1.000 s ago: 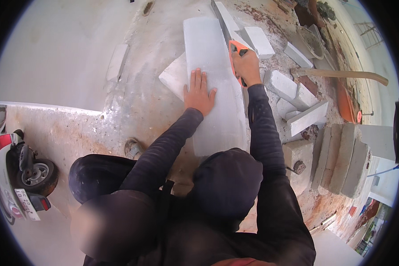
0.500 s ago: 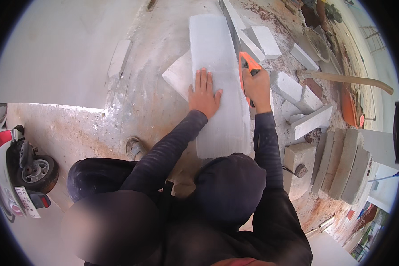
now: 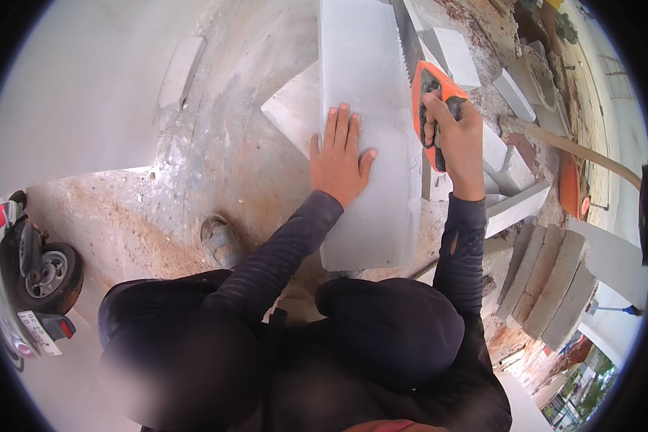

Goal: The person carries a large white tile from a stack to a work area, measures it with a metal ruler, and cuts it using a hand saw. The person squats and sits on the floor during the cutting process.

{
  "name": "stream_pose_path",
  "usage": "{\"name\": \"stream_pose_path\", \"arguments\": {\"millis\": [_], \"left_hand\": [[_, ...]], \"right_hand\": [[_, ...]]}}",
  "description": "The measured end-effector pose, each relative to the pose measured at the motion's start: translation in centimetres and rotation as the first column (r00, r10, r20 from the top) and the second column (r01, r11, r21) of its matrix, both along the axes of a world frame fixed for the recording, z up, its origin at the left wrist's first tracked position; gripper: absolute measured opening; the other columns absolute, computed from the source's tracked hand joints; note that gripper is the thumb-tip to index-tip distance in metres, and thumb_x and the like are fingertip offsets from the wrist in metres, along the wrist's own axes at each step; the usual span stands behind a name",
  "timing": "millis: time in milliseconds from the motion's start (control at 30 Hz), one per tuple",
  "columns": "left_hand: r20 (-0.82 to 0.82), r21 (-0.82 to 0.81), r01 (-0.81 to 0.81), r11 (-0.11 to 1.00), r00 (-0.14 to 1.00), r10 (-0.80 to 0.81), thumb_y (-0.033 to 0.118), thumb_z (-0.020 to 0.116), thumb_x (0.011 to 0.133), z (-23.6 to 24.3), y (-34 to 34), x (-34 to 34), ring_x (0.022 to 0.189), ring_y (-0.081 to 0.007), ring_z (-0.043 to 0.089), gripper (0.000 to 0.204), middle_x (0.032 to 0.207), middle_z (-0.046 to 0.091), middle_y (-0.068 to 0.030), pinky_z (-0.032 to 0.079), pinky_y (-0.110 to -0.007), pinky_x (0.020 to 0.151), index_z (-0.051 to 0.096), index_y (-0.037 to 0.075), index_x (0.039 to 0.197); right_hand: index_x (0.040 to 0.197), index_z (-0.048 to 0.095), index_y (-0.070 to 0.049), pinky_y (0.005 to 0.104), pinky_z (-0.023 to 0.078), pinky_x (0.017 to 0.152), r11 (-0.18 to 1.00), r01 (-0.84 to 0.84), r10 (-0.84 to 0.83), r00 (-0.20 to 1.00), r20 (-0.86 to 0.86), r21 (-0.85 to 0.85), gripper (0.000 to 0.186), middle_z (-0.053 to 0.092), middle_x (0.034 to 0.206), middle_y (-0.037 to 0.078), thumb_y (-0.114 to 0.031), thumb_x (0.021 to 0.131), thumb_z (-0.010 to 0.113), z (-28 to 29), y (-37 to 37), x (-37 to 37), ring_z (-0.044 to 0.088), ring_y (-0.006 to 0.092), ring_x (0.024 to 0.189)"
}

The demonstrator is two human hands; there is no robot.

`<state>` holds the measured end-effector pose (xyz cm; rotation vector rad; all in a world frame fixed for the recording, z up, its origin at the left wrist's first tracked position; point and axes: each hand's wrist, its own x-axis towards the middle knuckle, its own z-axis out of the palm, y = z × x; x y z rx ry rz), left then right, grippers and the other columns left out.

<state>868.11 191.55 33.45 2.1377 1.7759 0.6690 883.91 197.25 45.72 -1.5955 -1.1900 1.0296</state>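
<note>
My left hand [image 3: 338, 162] lies flat with spread fingers on a long, pale grey block slab [image 3: 360, 57]. My right hand [image 3: 457, 147] grips the orange-and-black handle of a hand saw [image 3: 428, 79]; its toothed blade runs away from me along the slab's right edge, its far end partly out of view. Another pale slab [image 3: 288, 108] lies askew beneath the long one, sticking out to the left. My sandalled foot [image 3: 219, 245] shows left of the long slab's near end.
Cut white blocks [image 3: 450, 57] lie scattered to the right, with a long wooden handle [image 3: 576, 140] and an orange object [image 3: 570, 187] beyond. Grey slabs [image 3: 543, 284] are stacked at right. A scooter [image 3: 39, 281] stands at left, and a loose piece [image 3: 180, 72] lies at upper left.
My right hand has drawn the saw back toward me and slightly rightward relative to the slab. My left hand stays flat on the slab. The whole view has shifted a little.
</note>
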Motion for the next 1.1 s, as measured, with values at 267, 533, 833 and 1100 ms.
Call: {"name": "stream_pose_path", "arguments": {"millis": [267,533,833,1100], "left_hand": [[0.019,-0.097,0.046,0.994,0.999,-0.045,0.04,0.053,0.09,1.9,1.6,0.7,0.142,-0.0306,0.022,0.065,0.153,0.024,-0.0136,0.029,-0.057,0.105,0.037,0.004,0.142],[-0.174,-0.79,-0.168,0.59,0.984,0.047,0.037,0.057,0.089,12.8,5.5,-1.1,0.135,-0.0338,0.033,0.064,0.146,0.037,-0.015,0.031,-0.049,0.107,0.038,0.003,0.139],[0.292,-0.754,0.006,0.657,0.898,0.328,0.026,0.061,0.087,41.0,3.1,3.8,0.1,-0.0306,0.063,0.034,0.11,0.064,-0.017,0.049,-0.039,0.085,0.061,0.002,0.112],[0.458,-0.762,-0.181,0.621,0.528,0.716,0.015,0.059,0.089,47.6,11.4,6.0,0.092,-0.0253,0.064,0.022,0.101,0.065,-0.0135,0.05,-0.035,0.077,0.06,0.0,0.105]], "right_hand": [[0.089,0.059,0.003,0.0304,0.044,0.046,0.984,0.107,-0.052,0.936,0.349,-0.139,0.039,0.054,0.054,0.006,-0.035,0.089,0.065,2.4,1.5,-0.1,0.055,0.0125,0.046],[0.09,0.059,0.002,0.0337,0.041,0.049,0.948,0.152,-0.058,0.946,0.319,-0.279,0.025,0.054,0.057,0.012,-0.023,0.089,0.063,14.0,-4.8,-2.0,0.053,0.0195,0.049],[0.086,0.056,0.002,0.0378,0.045,0.053,0.931,0.125,-0.04,0.969,0.246,-0.344,0.031,0.06,0.063,0.016,-0.027,0.087,0.065,22.3,0.0,0.0,0.06,0.0297,0.056],[0.087,0.059,0.002,0.0431,0.048,0.062,0.895,0.163,-0.082,0.975,0.205,-0.416,0.027,0.063,0.07,0.022,-0.025,0.084,0.063,23.4,1.5,-1.1,0.064,0.04,0.072]]}}
